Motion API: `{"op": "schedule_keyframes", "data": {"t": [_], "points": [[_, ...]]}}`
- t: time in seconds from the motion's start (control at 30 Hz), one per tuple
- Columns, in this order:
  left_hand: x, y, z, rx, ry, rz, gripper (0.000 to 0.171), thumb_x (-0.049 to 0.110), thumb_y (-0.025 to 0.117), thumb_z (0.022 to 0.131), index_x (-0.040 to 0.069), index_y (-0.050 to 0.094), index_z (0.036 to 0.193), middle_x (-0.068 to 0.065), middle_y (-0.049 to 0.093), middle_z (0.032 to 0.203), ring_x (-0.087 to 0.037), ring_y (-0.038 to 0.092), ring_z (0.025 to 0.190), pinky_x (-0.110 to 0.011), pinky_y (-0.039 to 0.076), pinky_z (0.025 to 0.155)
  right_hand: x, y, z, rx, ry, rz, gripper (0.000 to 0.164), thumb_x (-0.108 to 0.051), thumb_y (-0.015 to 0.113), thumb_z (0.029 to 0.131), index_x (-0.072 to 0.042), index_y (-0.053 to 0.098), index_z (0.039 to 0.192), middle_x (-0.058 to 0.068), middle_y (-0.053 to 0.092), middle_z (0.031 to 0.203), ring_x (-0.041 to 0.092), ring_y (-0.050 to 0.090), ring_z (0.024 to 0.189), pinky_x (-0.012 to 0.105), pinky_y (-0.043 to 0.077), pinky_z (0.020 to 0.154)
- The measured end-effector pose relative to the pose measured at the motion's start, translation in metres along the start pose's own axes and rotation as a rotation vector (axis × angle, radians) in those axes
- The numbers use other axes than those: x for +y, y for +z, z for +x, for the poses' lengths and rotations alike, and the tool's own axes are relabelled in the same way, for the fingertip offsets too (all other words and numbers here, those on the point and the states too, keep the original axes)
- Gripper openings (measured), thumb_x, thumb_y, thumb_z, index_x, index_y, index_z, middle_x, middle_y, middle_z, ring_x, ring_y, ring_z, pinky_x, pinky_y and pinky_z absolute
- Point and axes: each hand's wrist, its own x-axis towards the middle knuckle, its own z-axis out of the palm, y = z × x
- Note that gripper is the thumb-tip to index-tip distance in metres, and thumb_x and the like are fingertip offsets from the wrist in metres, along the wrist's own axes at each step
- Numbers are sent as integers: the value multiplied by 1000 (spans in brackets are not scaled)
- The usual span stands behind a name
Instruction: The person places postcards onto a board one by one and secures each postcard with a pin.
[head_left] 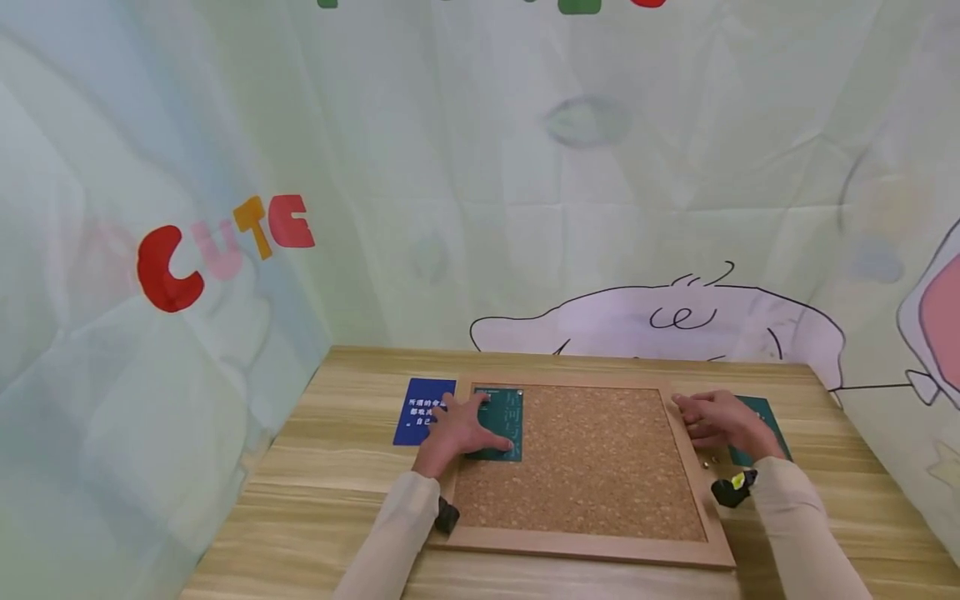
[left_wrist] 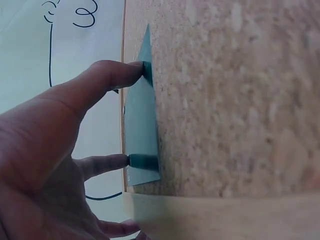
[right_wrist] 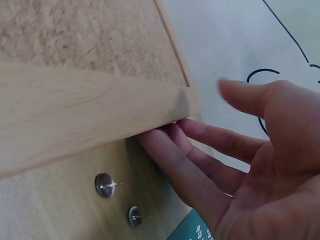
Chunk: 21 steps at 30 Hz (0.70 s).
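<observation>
A teal-green card (head_left: pixel 506 417) lies in the upper left corner of the wood-framed corkboard (head_left: pixel 592 475). My left hand (head_left: pixel 457 429) spreads over its left side, and in the left wrist view the thumb and a finger (left_wrist: pixel 102 165) press on the card. A small shiny spot, perhaps a tack head, shows at its upper right corner. Over at the right side of the frame (right_wrist: pixel 95 100) is my right hand (head_left: pixel 723 417). Its fingertips touch the frame's outer edge, while the thumb stands off. Whether anything small lies under those fingertips is hidden.
Two metal thumbtacks, one (right_wrist: pixel 104 185) nearer the frame and another (right_wrist: pixel 134 216), lie on the wooden table (head_left: pixel 300 500) to the right of the board. A second green card (head_left: pixel 768 421) lies beyond my right hand. At the left is a blue card (head_left: pixel 409 427) with white writing.
</observation>
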Motion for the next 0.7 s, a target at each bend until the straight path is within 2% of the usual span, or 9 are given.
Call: {"op": "schedule_keyframes", "data": {"t": [0.1,0.2,0.5,0.57,0.7], "points": [[0,0,1,1,-6,2,99,54,92,72,21,47,154,-37,25,153,-63,28,137,-80,33,101,1,2,0,16,-19,-16,60,-26,65,105,17,45,141,16,74,104,24,75,87,41,62,76],[1,0,3,1,-12,-3,100,54,93,70,22,47,153,-37,26,151,-63,30,136,-79,34,100,-1,4,0,38,-28,-55,54,-18,70,102,17,49,137,15,74,101,23,74,85,40,62,74],[-3,-8,5,-15,10,-112,108,52,96,67,20,45,157,-37,23,157,-65,21,141,-83,33,98,-7,5,4,85,4,-113,46,-14,73,99,13,54,130,17,71,98,22,72,79,37,62,71],[-5,-10,5,-11,21,-138,110,52,96,67,19,43,158,-36,25,157,-65,23,140,-82,34,98,-6,5,4,91,3,-115,45,-14,73,99,13,54,130,17,71,98,22,72,79,37,62,71],[-11,-16,4,16,21,-120,109,56,93,70,18,41,158,-35,30,156,-64,26,140,-81,36,97,-5,7,2,99,-4,-121,45,-14,72,99,14,54,130,17,71,98,21,71,78,37,62,71]]}}
